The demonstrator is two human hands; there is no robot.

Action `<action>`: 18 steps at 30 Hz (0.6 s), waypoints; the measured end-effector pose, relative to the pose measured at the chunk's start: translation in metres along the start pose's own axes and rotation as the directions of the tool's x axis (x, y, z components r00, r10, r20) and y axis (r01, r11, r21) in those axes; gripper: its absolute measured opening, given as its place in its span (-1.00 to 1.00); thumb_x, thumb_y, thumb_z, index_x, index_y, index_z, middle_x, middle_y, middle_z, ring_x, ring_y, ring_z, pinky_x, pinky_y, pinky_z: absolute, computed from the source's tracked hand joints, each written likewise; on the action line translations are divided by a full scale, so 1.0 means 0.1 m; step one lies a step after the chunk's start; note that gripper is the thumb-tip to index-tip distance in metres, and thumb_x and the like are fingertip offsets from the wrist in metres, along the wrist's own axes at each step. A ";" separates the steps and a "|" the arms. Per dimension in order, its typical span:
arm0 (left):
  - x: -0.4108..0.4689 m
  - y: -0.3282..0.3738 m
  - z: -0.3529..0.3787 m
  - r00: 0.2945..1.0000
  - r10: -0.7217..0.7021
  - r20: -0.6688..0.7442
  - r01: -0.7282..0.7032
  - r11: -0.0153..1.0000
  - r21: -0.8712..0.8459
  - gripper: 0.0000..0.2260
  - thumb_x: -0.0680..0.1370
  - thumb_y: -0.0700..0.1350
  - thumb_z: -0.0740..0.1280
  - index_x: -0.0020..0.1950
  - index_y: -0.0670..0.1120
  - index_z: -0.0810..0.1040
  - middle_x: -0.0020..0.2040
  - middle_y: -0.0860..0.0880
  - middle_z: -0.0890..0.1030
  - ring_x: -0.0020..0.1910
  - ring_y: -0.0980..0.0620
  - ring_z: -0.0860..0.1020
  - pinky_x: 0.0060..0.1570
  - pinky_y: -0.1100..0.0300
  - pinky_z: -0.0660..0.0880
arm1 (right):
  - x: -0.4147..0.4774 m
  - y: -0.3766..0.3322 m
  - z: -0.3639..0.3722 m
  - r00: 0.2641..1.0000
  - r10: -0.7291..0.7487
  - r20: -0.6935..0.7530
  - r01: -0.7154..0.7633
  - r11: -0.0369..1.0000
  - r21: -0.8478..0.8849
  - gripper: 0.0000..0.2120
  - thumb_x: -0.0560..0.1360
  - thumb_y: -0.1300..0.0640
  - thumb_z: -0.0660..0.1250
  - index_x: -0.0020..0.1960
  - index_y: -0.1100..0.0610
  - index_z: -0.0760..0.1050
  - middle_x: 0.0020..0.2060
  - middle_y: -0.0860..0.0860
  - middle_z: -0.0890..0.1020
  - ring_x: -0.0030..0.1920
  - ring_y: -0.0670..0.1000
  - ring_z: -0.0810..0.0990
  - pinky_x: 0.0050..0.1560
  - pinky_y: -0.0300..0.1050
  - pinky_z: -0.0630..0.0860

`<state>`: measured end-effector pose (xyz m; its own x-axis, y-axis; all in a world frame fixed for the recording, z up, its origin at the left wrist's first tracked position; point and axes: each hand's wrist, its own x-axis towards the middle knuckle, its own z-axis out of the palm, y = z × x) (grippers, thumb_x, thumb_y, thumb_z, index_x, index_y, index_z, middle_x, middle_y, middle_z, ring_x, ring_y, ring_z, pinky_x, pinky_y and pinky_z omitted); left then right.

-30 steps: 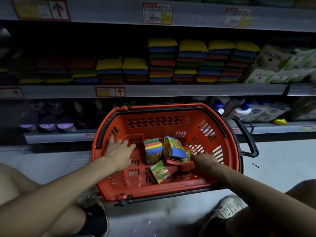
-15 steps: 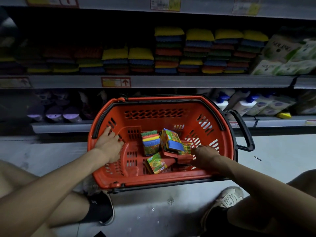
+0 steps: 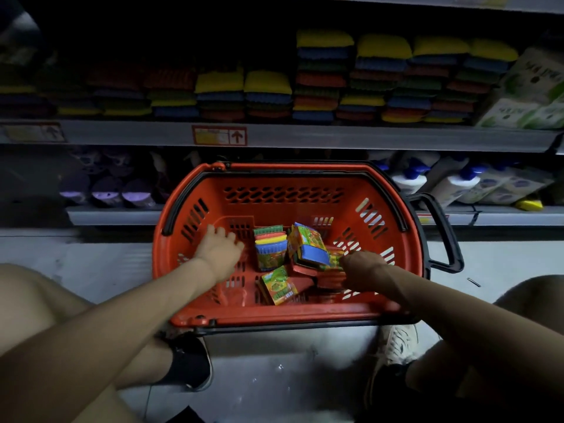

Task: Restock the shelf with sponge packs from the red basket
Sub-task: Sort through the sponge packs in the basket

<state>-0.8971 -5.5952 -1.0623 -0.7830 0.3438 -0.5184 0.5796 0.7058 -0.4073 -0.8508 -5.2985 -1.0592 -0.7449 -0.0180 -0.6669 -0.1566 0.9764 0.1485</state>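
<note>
Head view: sponge packs sit in the red basket (image 3: 283, 190)

Three sponge packs are gathered mid-basket. The upright pack (image 3: 270, 251) stands on end, striped sponge edges uppermost. Just right of it the leaning pack (image 3: 306, 244) tilts, blue side toward the person. The third pack (image 3: 279, 285) lies nearer, label up, turned cornerwise.

The left hand (image 3: 219, 251) rests inside the basket left of the packs, fingers spread and released. The right hand (image 3: 363, 267) is against the leaning pack; in the gloom I cannot tell its grip.

The basket stands on a pale floor (image 3: 274, 370) before the shelf (image 3: 305, 137) of stacked sponges (image 3: 323, 74); bottles (image 3: 409, 181) sit below.
</note>
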 end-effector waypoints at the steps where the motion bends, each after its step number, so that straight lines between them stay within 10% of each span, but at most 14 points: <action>1: 0.03 0.09 -0.02 0.999 0.045 -0.012 -0.045 0.999 -0.016 -0.56 0.62 0.05 0.26 0.48 -0.04 0.40 0.36 -0.12 0.50 0.33 -0.20 0.46 0.36 -0.16 0.29 | 0.04 -0.01 -0.03 1.000 -0.004 0.004 0.005 1.000 -0.005 -0.66 0.57 0.00 0.34 0.30 0.09 0.54 0.20 0.10 0.66 0.20 0.14 0.65 0.04 -0.07 0.56; 10: 0.39 0.53 0.20 0.917 0.394 0.058 -0.391 0.919 -0.052 -0.44 0.67 0.10 0.22 0.62 -0.03 0.18 0.45 -0.15 0.43 0.35 -0.19 0.47 0.29 -0.10 0.38 | 0.66 0.12 0.08 0.999 -0.037 -0.038 0.042 0.991 0.130 -0.50 0.50 0.14 0.43 0.41 0.17 0.43 0.37 0.18 0.46 0.37 0.23 0.47 0.25 -0.01 0.50; 18: 0.74 0.59 0.34 0.941 0.246 0.234 -0.084 0.837 -0.541 -0.36 0.54 0.28 0.36 0.48 -0.09 0.42 0.39 -0.10 0.53 0.34 -0.14 0.52 0.27 0.01 0.50 | 0.99 0.07 0.31 1.000 -0.019 -0.005 0.020 0.953 0.303 -0.13 0.43 0.14 0.54 0.59 0.20 0.13 0.54 0.25 0.28 0.51 0.26 0.32 0.44 0.02 0.37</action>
<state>-0.9132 -5.5492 -1.1502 -0.5414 0.3517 -0.7637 0.4283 0.8970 0.1094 -0.9057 -5.2863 -1.1471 -0.7448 -0.0377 -0.6662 0.0326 0.9952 -0.0927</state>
